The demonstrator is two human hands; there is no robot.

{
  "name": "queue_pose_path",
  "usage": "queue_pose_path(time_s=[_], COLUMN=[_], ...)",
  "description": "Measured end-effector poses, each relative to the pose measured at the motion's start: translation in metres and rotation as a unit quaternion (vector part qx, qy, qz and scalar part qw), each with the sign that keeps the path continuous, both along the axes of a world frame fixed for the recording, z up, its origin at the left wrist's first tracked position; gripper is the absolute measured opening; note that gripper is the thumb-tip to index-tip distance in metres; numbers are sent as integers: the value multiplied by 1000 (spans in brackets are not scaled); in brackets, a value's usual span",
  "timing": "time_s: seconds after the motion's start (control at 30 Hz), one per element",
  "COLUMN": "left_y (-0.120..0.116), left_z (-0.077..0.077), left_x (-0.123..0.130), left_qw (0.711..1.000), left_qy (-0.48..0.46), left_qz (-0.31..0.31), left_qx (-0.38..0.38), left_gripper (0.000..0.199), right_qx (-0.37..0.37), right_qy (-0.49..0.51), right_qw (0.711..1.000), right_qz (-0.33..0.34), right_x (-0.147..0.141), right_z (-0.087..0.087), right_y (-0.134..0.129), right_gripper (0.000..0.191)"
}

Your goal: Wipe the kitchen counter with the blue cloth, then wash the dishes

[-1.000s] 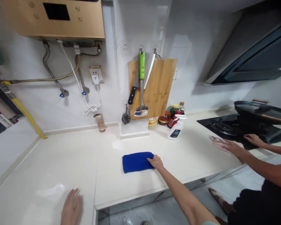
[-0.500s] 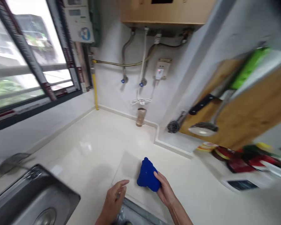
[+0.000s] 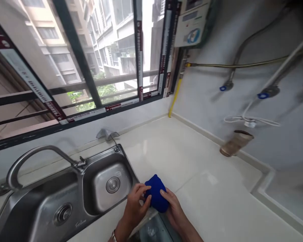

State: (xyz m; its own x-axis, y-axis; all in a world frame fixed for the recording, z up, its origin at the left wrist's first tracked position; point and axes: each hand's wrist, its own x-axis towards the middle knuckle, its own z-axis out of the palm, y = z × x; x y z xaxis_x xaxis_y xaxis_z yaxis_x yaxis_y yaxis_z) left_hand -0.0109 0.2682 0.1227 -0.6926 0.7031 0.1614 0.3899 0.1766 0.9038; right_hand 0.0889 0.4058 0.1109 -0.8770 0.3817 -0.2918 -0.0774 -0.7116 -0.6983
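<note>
A folded, bright blue cloth [image 3: 156,194] is held low in front of me, above the pale countertop near the sink. My right hand [image 3: 173,205] grips it from the right, thumb on top and the other fingers hidden underneath. On the opposite side, my left hand [image 3: 137,203] has its bent fingers and thumb closed at the cloth's left edge, their tips overlapping it. A metal band circles the left wrist.
Left of my hands lies a double steel sink [image 3: 91,215] with a curved faucet [image 3: 44,149]. A brown cup-like container [image 3: 236,144] stands by the right wall under pipes and a bundled white cord [image 3: 249,121]. The countertop [image 3: 192,161] reaches the window wall. A glassy dark-edged surface [image 3: 154,230] shows at the bottom.
My view has swung left, bringing the whole sink and window into sight. My left hand, apart from the cloth before, has come to its left edge; the right hand still holds it.
</note>
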Motion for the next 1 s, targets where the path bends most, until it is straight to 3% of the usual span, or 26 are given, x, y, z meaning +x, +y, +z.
queue_pose_path(time_s=[0.13,0.33,0.53,0.63,0.7,0.77,0.9,1.0], left_y=[-31,-57,-85,-97,-104,-113,-128,-127], left_z=[-6,-9,-17,-39,-62,-86,-119,-121], left_x=[-28,-66,-102,-132,-153,-172,-188,-185], left_qw=[1000,1000,994,984,969,955,928,906], left_qy=[12,-1,-78,-113,-106,-113,-307,-390], left_qz=[23,23,5,116,223,274,208,163], left_qx=[15,15,81,72,27,-21,-28,5], left_gripper=[28,17,15,21,17,27,20,43], right_qx=[19,54,89,97,99,93,73,66], right_qy=[-24,-59,-84,-108,-129,-144,-163,-180], right_qw=[999,997,992,989,987,985,983,979], right_qz=[14,15,13,3,-18,-30,-37,-73], right_x=[-34,-73,-97,-99,-96,-89,-72,-60], right_z=[3,1,-2,-9,-15,-22,-34,-38], right_y=[-27,-56,-70,-74,-75,-73,-68,-65], right_gripper=[42,39,42,45,45,44,41,43])
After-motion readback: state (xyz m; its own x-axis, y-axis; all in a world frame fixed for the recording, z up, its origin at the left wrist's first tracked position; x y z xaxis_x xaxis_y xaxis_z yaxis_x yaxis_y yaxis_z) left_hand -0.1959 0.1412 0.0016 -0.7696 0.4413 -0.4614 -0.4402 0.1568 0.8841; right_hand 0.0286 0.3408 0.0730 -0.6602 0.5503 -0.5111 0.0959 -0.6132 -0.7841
